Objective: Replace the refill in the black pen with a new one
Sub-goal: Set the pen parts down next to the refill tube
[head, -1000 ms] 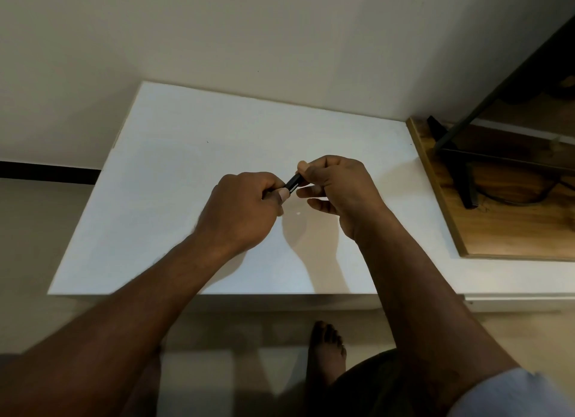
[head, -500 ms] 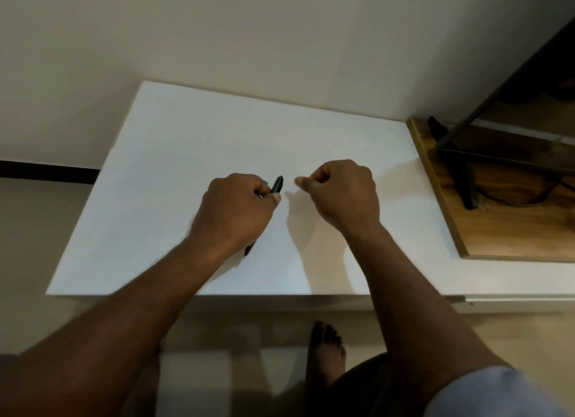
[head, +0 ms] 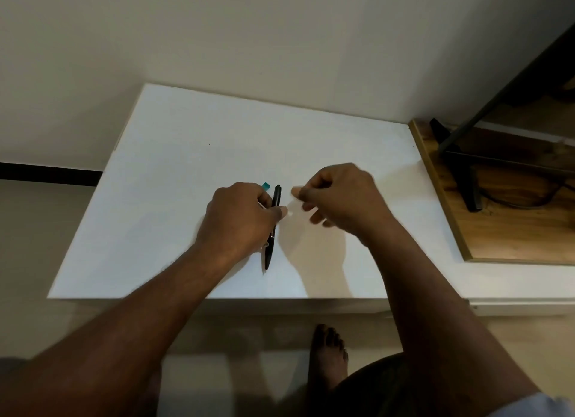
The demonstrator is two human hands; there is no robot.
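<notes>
The black pen [head: 273, 230] lies lengthwise just above the white table [head: 174, 174], its tip toward me. My left hand [head: 239, 219] grips it at mid-barrel, thumb across the top. A small teal end [head: 265, 185], seemingly of a refill, pokes out past the left fingers beside the pen's far end. My right hand [head: 339, 198] hovers a short way to the right of the pen, apart from it. It is blurred, its fingers are curled with the thumb against the index finger, and nothing shows in it.
A wooden board [head: 460, 230] with a black metal stand [head: 463, 180] and a cable sits on the table's right side. The wall runs along the table's back edge. My bare foot [head: 329, 351] is on the floor below the front edge.
Both hands were together on the pen a second ago. The right hand has let go and drawn off to the right, while the left hand has swung the pen down toward the table.
</notes>
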